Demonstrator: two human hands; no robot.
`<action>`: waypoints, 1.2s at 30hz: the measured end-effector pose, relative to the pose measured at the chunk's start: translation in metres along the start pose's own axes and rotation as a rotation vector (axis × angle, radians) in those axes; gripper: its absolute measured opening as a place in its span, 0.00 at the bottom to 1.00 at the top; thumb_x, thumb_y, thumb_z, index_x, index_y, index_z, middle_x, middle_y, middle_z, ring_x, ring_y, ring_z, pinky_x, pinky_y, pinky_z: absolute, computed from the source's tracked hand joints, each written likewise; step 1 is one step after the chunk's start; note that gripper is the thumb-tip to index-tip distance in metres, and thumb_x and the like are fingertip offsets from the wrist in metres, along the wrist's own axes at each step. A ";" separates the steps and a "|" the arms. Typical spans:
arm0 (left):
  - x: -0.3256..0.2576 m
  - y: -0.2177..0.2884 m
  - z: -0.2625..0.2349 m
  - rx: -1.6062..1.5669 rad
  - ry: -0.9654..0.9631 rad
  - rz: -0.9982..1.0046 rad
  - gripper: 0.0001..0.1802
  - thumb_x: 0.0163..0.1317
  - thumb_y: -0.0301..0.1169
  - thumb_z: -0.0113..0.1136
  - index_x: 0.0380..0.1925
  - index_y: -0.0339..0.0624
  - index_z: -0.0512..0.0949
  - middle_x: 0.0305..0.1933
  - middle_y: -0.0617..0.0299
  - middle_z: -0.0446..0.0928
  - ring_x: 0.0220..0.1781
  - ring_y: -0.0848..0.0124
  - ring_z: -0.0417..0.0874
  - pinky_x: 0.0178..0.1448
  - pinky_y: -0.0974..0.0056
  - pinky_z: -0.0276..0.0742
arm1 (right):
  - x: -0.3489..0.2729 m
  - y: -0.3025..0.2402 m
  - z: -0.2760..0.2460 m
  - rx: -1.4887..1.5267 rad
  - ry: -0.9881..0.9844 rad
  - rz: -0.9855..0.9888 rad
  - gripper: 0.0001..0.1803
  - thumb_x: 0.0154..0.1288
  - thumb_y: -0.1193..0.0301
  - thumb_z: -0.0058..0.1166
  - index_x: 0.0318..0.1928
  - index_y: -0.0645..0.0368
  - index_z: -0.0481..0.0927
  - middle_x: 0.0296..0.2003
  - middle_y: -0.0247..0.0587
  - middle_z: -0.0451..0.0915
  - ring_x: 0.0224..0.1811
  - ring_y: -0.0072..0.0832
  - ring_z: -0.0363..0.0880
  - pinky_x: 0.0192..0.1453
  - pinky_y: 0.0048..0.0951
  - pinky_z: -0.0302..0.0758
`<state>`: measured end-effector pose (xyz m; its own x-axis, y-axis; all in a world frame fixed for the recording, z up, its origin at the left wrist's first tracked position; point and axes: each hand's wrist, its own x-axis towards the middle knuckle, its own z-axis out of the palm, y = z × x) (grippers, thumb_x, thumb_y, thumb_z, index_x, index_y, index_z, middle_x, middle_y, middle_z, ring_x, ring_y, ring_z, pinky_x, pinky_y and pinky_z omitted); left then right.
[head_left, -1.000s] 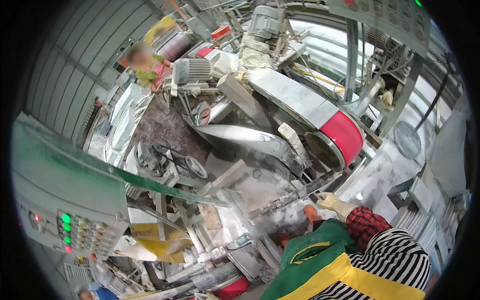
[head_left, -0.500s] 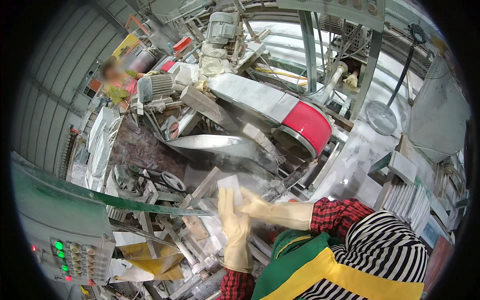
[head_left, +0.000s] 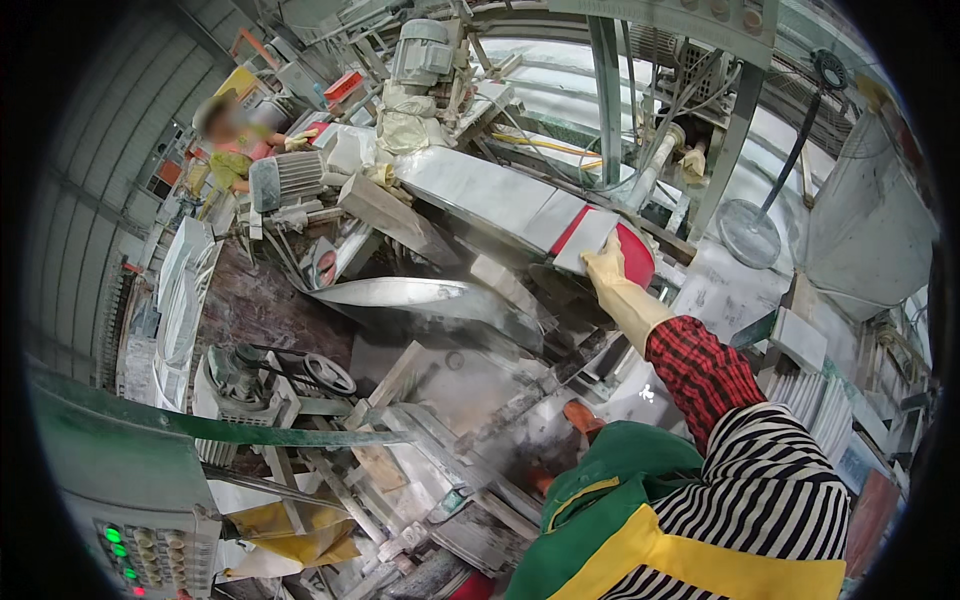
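Observation:
My right hand [head_left: 612, 275], in a cream rubber glove, reaches out to the red-ended conveyor belt [head_left: 637, 258]. Its fingers close on the near right edge of a small white tile [head_left: 584, 241], which lies on or just over the red belt. A narrow red strip separates this tile from a row of white tiles [head_left: 480, 192] farther along. My left hand is out of view; only a bit of red cloth shows at the lower edge.
Left of me stands a green machine with a lit control panel [head_left: 150, 550]. A curved metal guard [head_left: 430, 298] and a motor with a pulley wheel [head_left: 328, 368] lie ahead. Stacked tiles [head_left: 812, 410] stand at right. A co-worker [head_left: 235, 150] is at the far left.
My right hand has moved up and right to the belt's end, and the white tile has gone from between both hands to there. My left hand has dropped out of view.

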<state>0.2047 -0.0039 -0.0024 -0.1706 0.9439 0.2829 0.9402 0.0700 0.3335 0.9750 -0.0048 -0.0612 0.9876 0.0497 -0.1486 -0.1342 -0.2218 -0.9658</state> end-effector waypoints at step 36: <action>-0.039 -0.108 -0.018 0.552 0.214 -0.358 0.28 0.68 0.48 0.50 0.62 0.45 0.72 0.56 0.47 0.78 0.57 0.54 0.78 0.61 0.53 0.73 | 0.053 0.003 -0.013 0.744 -0.590 0.329 0.17 0.72 0.70 0.47 0.60 0.54 0.70 0.26 0.31 0.69 0.25 0.26 0.70 0.28 0.29 0.71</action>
<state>0.1045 -0.0545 -0.0334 -0.4996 0.7514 0.4310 0.8181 0.5729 -0.0506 1.0282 -0.0155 -0.0694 0.7212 0.6151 -0.3185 -0.6088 0.3435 -0.7151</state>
